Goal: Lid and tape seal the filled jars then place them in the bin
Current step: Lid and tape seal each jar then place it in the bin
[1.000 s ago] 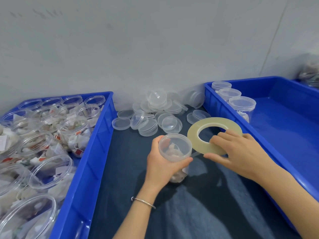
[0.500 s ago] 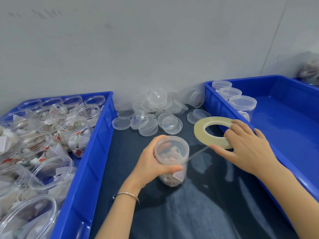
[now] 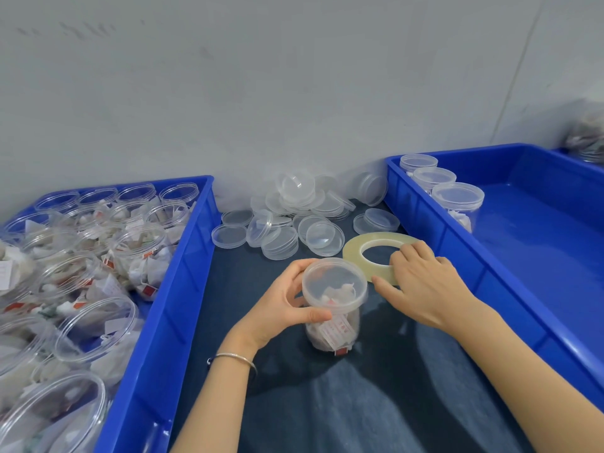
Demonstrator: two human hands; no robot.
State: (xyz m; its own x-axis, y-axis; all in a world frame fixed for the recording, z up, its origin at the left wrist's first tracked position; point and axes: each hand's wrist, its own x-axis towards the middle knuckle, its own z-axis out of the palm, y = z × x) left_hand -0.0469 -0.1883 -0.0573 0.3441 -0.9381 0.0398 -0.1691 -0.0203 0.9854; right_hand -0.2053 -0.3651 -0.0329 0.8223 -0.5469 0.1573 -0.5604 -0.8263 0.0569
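Observation:
A clear lidded jar (image 3: 333, 302) filled with white sachets stands on the dark cloth in the middle. My left hand (image 3: 287, 302) grips it just under the lid, thumb in front and fingers behind. A flat ring of clear yellowish tape (image 3: 362, 248) lies just right of the jar. My right hand (image 3: 425, 286) holds its near edge, fingers over the ring and thumb stretched toward the jar. To the right lies a blue bin (image 3: 457, 243) holding three lidded jars (image 3: 457, 199) along its left wall.
A heap of clear loose lids (image 3: 287, 220) lies against the wall behind the jar. On the left, a blue bin (image 3: 183, 273) is packed with several open filled jars (image 3: 137, 250). A further bin corner shows at the far right.
The tape roll has come back toward the jar and lies lower, and the stretch of tape between them is gone. My left hand has turned the jar a little.

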